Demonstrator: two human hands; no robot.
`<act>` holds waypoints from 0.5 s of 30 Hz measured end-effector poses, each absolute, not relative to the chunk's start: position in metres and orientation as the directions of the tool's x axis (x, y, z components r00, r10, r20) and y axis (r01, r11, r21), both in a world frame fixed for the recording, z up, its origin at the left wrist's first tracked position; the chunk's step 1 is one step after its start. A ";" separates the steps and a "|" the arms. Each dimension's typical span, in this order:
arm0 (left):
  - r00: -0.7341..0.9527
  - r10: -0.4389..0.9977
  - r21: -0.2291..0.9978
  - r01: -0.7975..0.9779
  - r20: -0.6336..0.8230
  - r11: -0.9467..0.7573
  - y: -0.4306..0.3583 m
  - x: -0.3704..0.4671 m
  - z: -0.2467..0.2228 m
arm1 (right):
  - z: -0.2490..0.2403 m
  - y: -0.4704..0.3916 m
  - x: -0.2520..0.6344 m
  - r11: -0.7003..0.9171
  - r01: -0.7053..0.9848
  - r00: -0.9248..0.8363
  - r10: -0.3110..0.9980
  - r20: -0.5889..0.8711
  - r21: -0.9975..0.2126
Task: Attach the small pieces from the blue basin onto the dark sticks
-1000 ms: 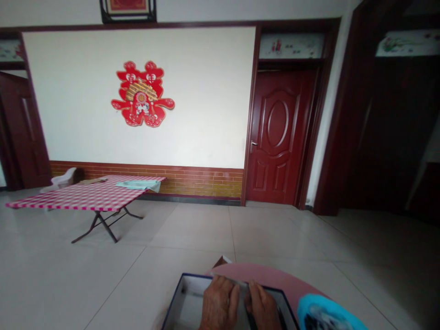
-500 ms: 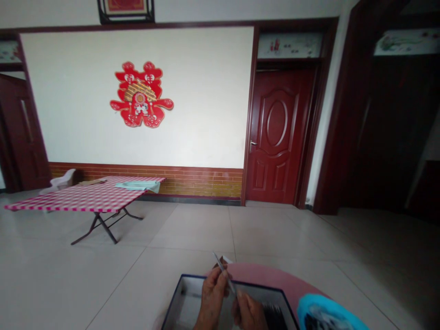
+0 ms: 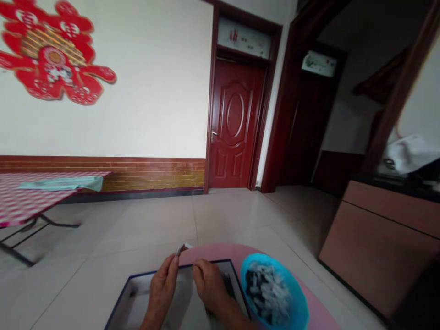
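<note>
My left hand (image 3: pixel 162 283) is closed, thumb against fingers, over the left part of a pale tray (image 3: pixel 120 293) with a dark blue rim. A short bit of a thin grey stick (image 3: pixel 178 251) shows at its fingertips; its kind is unclear. My right hand (image 3: pixel 210 283) is curled shut over the tray's right part, apart from the left. What it holds, if anything, is hidden. Dark slender pieces (image 3: pixel 227 284) lie in the tray, partly behind the right hand. Right of the tray, a bright blue basket (image 3: pixel 302 302) contains many small black and clear-white pieces.
Tray and basket rest on a pink round table (image 3: pixel 220 250). A small box-like item (image 3: pixel 185 246) is at its far edge. Beyond are a folding table (image 3: pixel 20 201) with a checked cover and pale green cloth, a red door (image 3: pixel 237 123), and a brown cabinet (image 3: pixel 381 243) at right.
My view has turned right, bringing the cabinet and more of the blue basket into sight. My hands, earlier close together along the thin stick, are now apart.
</note>
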State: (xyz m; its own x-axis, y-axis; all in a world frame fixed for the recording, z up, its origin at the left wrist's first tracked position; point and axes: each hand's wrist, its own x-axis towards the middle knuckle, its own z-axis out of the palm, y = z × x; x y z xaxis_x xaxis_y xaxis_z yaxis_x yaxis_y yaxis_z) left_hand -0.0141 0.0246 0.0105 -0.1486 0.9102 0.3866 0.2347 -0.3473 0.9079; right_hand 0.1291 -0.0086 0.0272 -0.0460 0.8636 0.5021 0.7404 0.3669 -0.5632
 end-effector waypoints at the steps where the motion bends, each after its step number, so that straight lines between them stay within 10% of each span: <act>1: -0.142 0.897 0.883 0.294 0.418 -0.365 0.025 -0.015 0.009 | 0.034 -0.009 0.135 0.365 0.745 -0.051 0.866 0.498 -0.559; 15: 0.175 0.751 0.464 0.691 0.636 -0.554 0.020 -0.007 -0.014 | 0.019 -0.036 0.318 0.148 0.916 -0.012 0.939 0.343 -0.372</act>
